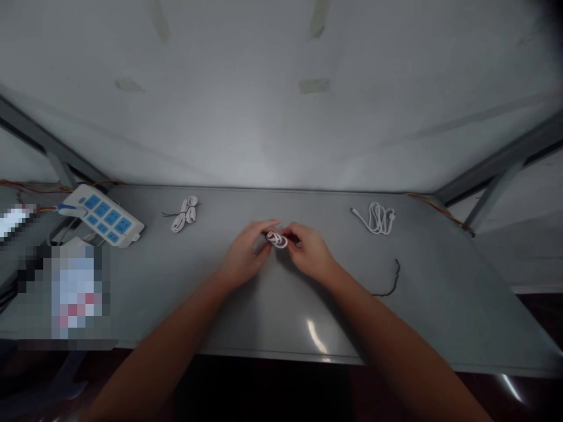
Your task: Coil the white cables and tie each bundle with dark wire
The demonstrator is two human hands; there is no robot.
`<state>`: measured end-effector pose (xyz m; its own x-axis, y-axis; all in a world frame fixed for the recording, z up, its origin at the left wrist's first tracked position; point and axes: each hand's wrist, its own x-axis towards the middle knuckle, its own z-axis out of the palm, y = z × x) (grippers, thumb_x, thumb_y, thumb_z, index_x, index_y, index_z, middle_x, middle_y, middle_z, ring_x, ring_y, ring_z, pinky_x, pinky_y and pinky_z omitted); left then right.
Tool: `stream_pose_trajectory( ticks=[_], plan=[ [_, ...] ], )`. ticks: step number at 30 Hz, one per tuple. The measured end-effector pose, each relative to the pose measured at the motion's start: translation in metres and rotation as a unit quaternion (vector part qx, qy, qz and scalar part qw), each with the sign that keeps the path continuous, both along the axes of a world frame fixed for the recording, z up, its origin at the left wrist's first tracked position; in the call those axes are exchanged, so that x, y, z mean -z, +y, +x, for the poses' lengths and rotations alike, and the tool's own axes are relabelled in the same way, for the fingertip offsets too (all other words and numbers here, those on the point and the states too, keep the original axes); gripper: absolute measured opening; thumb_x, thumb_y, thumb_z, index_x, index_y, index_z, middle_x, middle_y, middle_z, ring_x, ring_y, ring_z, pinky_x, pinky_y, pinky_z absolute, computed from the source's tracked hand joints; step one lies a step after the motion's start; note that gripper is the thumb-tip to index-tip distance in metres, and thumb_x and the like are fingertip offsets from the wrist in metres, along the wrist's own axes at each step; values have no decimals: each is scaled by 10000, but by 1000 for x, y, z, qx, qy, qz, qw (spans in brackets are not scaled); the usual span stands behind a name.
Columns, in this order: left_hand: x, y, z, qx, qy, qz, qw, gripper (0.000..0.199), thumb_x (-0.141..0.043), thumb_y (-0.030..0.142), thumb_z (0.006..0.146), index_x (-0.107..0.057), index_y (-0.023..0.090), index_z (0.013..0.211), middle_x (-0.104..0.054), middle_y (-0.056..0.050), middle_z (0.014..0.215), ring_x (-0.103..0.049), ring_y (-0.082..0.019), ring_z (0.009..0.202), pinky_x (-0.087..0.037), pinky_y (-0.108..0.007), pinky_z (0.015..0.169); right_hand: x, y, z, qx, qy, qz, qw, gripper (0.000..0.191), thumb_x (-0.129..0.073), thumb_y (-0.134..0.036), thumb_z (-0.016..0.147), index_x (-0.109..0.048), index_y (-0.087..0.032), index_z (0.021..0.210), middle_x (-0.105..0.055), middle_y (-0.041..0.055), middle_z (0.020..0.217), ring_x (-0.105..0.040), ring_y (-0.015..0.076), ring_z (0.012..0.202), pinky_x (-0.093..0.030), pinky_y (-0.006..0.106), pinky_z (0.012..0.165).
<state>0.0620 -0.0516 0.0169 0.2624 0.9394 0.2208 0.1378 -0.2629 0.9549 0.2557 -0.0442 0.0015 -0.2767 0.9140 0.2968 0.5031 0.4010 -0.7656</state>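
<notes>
Above the middle of the grey table, a small coiled white cable (278, 239) is held between both hands. My left hand (250, 252) has its thumb and fingers closed round the coil's left side, where a bit of dark tie shows. My right hand (308, 249) pinches at the coil's right side; its fingertips partly hide what they grip. To the left lies a white cable bundle (185, 214) bound with a black twist tie. On the right rests a loosely looped white cable (379, 218) with its plug end stretched out. A loose black twist tie (398, 275) lies nearer my right forearm.
A white power strip (112, 215) with blue sockets sits at the table's left, a plug in its end. A blurred-out object (79, 287) is in front of it. A wall with tape pieces (314, 86) rises behind the table (440, 328). Coloured wires run along both sides.
</notes>
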Motion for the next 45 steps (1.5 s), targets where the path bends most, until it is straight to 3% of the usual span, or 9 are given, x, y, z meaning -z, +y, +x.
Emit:
stream_pose_trajectory(
  ticks=[5,8,12,16,19,24,29,37,45],
  plan=[
    [-5,-3,0,-9,12,18,1000,401,-676,27,795,-801,296,1066,-723,-72,1113,-549,-276,1246,-333,-449,1192,6,5,-2,22,120,-121,985,120,-623,-267,926,-677,-193,849,-722,28,729,-652,165,651,-498,282,614],
    [1,1,2,-55,-67,-9,996,287,-734,138,832,-763,275,1083,-677,-84,1230,-560,-265,1252,-418,-433,1133,4,6,0,39,127,-97,986,134,-615,-293,931,-669,-203,849,-703,24,707,-654,168,656,-505,285,620],
    [13,13,3,-99,-232,-219,943,265,-698,443,912,-685,191,991,-700,-95,1045,-672,-206,911,-555,-342,818,-3,4,3,62,76,23,995,90,-602,-242,937,-651,-219,865,-693,39,796,-642,174,733,-494,277,631],
    [16,17,3,34,-246,-425,870,501,-577,603,950,-709,120,942,-707,-120,840,-635,-176,672,-514,-302,644,-9,-1,3,3,10,130,991,137,-532,-147,956,-643,-223,931,-666,55,876,-629,187,802,-505,304,723],
    [12,12,3,66,-243,-379,891,368,-727,494,887,-749,136,971,-710,-90,876,-623,-162,750,-493,-271,698,-10,-4,2,-32,-26,163,986,167,-509,-123,955,-644,-221,969,-664,63,895,-628,194,806,-497,310,730],
    [6,7,2,3,-93,-124,988,241,-826,354,819,-807,229,1024,-642,-56,1012,-566,-184,915,-462,-291,840,-7,-5,1,24,-29,124,992,112,-553,-153,923,-639,-219,895,-653,45,831,-608,182,728,-472,300,659],
    [1,3,1,-39,30,25,998,139,-730,256,875,-852,315,903,-479,-37,921,-468,-179,841,-429,-299,792,-4,-2,0,76,16,71,994,70,-611,-191,895,-639,-220,838,-677,37,765,-604,175,677,-456,288,600],
    [12,8,3,72,2,-114,991,278,-580,284,872,-841,267,776,-521,-28,764,-463,-174,725,-385,-290,698,-1,1,1,101,135,-22,985,91,-598,-234,911,-668,-210,858,-704,40,744,-651,181,661,-503,305,621],
    [21,19,8,91,-166,-355,916,775,-400,833,880,-734,163,677,-518,-36,617,-432,-138,565,-350,-278,521,-18,6,15,-68,59,4,996,134,-625,-125,889,-709,-213,833,-711,17,795,-635,166,738,-473,297,681]
  ],
)
